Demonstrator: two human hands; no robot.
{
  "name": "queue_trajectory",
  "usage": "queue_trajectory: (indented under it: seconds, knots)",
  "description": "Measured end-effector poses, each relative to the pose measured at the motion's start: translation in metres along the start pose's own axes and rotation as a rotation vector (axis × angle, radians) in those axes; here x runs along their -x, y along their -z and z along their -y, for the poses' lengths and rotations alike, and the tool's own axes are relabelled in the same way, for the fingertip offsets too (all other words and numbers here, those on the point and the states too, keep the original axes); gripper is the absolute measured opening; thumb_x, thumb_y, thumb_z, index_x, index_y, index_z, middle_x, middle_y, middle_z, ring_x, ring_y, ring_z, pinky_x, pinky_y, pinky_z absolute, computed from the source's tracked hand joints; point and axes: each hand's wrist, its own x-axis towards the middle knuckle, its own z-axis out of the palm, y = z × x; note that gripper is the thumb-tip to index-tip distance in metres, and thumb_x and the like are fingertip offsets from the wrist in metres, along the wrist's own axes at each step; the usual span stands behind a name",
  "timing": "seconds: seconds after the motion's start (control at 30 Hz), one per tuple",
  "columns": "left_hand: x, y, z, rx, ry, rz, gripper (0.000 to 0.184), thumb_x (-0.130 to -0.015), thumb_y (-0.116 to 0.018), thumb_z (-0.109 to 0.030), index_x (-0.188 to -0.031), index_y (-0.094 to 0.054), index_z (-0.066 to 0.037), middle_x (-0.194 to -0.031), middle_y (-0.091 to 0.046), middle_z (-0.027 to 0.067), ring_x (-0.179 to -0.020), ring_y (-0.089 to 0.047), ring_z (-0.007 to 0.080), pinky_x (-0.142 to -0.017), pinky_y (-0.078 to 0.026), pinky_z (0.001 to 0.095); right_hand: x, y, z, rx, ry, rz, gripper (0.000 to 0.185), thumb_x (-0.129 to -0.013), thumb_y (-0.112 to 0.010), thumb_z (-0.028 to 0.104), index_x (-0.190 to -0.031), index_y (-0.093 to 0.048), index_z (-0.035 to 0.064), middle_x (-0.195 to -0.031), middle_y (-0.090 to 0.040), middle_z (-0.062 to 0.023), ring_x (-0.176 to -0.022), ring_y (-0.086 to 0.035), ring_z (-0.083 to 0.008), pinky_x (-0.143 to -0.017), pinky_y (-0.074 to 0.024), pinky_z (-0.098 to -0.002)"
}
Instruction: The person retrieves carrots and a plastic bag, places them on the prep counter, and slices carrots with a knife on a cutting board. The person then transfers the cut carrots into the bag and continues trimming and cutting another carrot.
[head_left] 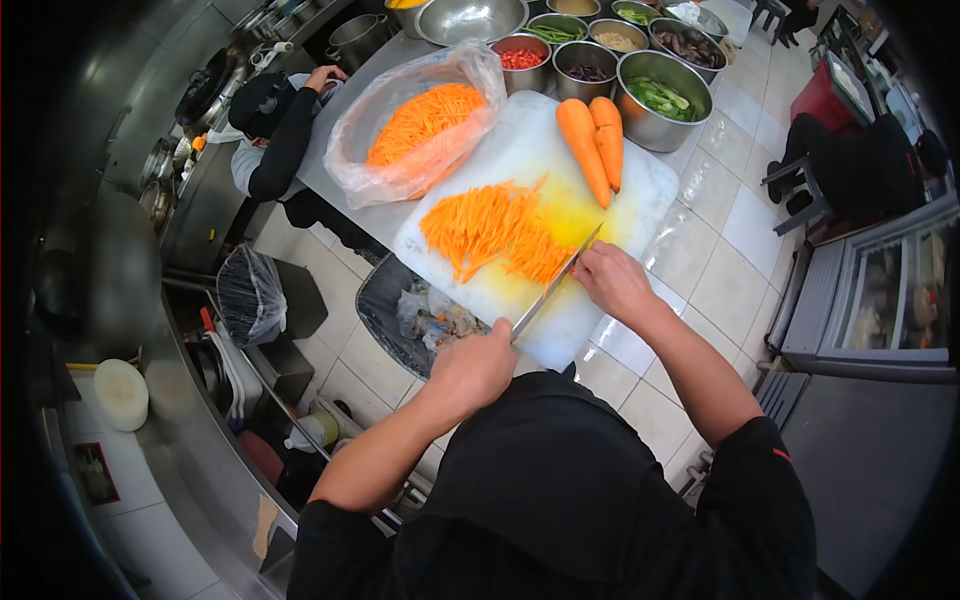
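Observation:
My left hand [472,368] is wrapped round the handle of a knife [556,284], whose blade slants up and right across the white cutting board [645,190]. Close beside the blade, near its tip, my right hand [612,282] has its fingers curled and pressed down; whatever is under them is hidden. Left of the blade lies a spread heap of orange carrot strips [485,225]. Two whole peeled carrots [582,145] rest at the board's upper right. An open clear plastic bag [345,155] with more carrot strips [425,122] stands left of the board.
Metal bowls, one with cut green vegetables [655,98] and one with red pieces [520,60], stand behind the board. A lined waste bin [385,315] is below its left edge. A person in a black cap [262,105] is at the left. Stools stand at the right.

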Motion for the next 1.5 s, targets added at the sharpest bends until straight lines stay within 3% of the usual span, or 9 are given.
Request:
queue_trajectory:
  seconds: [0.3,0.5,0.7,0.77,0.87,1.07,1.2,1.4,1.5]
  knots:
    - [-0.031,0.003,0.038,0.049,0.044,-0.052,0.036,-0.099,-0.049,-0.029,-0.119,-0.051,0.0,-0.1,-0.069,0.0343,-0.098,-0.067,0.0512,-0.091,-0.051,0.0574,-0.023,-0.019,0.008,0.016,-0.001,-0.019,0.008,-0.091,-0.064,0.007,-0.094,-0.069,0.002,-0.093,-0.065,-0.0163,-0.093,-0.065,-0.0373,-0.083,-0.0531,-0.0457]
    - [0.008,0.044,0.038,0.048,0.062,-0.188,0.034,-0.095,-0.059,-0.031,-0.114,-0.056,-0.003,-0.103,-0.071,0.0278,-0.097,-0.069,0.0458,-0.086,-0.053,0.0544,-0.004,0.02,-0.013,-0.194,-0.065,-0.268,0.024,-0.09,-0.059,-0.001,-0.112,-0.07,0.0003,-0.102,-0.065,-0.0205,-0.096,-0.066,-0.0365,-0.087,-0.0541,-0.0421]
    - [0.012,0.032,0.057,0.02,-0.078,-0.514,0.039,-0.087,-0.076,-0.03,-0.11,-0.054,-0.007,-0.099,-0.068,0.0199,-0.088,-0.069,0.0419,-0.077,-0.055,0.0513,-0.005,0.019,0.05,0.004,0.363,-0.301,0.057,-0.083,-0.078,0.024,-0.132,-0.056,0.0043,-0.135,-0.057,-0.0188,-0.128,-0.053,-0.0403,-0.109,-0.0424,-0.0522]
    - [0.01,0.029,0.06,-0.012,-0.09,-0.554,0.043,-0.086,-0.079,-0.03,-0.11,-0.052,-0.007,-0.098,-0.067,0.0195,-0.086,-0.07,0.0414,-0.074,-0.056,0.051,-0.016,0.011,0.084,0.074,0.463,-0.108,0.071,-0.084,-0.078,0.045,-0.138,-0.055,0.0049,-0.145,-0.053,-0.0181,-0.138,-0.046,-0.0384,-0.115,-0.0356,-0.0554]
    - [0.013,0.025,0.067,-0.035,-0.095,-0.595,0.046,-0.085,-0.081,-0.03,-0.111,-0.052,-0.007,-0.098,-0.066,0.0193,-0.087,-0.07,0.041,-0.073,-0.056,0.0504,-0.028,-0.018,0.105,0.19,0.556,-0.036,0.083,-0.085,-0.073,0.059,-0.143,-0.053,0.0039,-0.154,-0.046,-0.0174,-0.146,-0.039,-0.0371,-0.119,-0.0278,-0.0581]
    - [0.055,0.019,0.123,-0.032,-0.043,-0.636,0.047,-0.082,-0.083,-0.029,-0.111,-0.053,-0.007,-0.096,-0.065,0.0174,-0.087,-0.068,0.0408,-0.074,-0.055,0.0498,-0.043,-0.03,0.075,0.263,0.353,0.071,0.1,-0.083,-0.073,0.064,-0.155,-0.039,0.0032,-0.165,-0.033,-0.0175,-0.155,-0.024,-0.038,-0.123,-0.0179,-0.0618]
    - [0.088,0.021,0.151,0.0,0.057,-0.613,0.041,-0.083,-0.081,-0.022,-0.114,-0.057,-0.01,-0.101,-0.07,0.0133,-0.096,-0.068,0.0394,-0.079,-0.054,0.0497,-0.044,-0.035,0.059,0.244,0.113,0.119,0.129,-0.071,-0.08,0.069,-0.163,-0.018,0.0023,-0.168,-0.019,-0.0241,-0.156,-0.012,-0.0464,-0.124,-0.0132,-0.0631]
    - [0.088,0.017,0.187,0.0,0.087,-0.696,0.036,-0.092,-0.072,-0.031,-0.122,-0.061,-0.016,-0.094,-0.066,0.017,-0.083,-0.068,0.0421,-0.074,-0.055,0.0521,-0.047,-0.059,0.066,0.161,-0.025,-0.025,0.143,-0.061,-0.084,0.074,-0.164,-0.015,0.0026,-0.167,-0.012,-0.0332,-0.153,-0.012,-0.0537,-0.121,-0.0134,-0.0665]
    - [0.064,0.022,0.191,-0.04,0.122,-0.653,0.034,-0.096,-0.067,-0.032,-0.127,-0.063,-0.017,-0.092,-0.066,0.0184,-0.083,-0.069,0.0421,-0.074,-0.055,0.0524,-0.057,-0.077,0.083,0.229,-0.07,-0.099,0.144,-0.06,-0.082,0.077,-0.164,-0.016,0.0025,-0.165,-0.018,-0.033,-0.151,-0.02,-0.0507,-0.117,-0.0213,-0.0653]
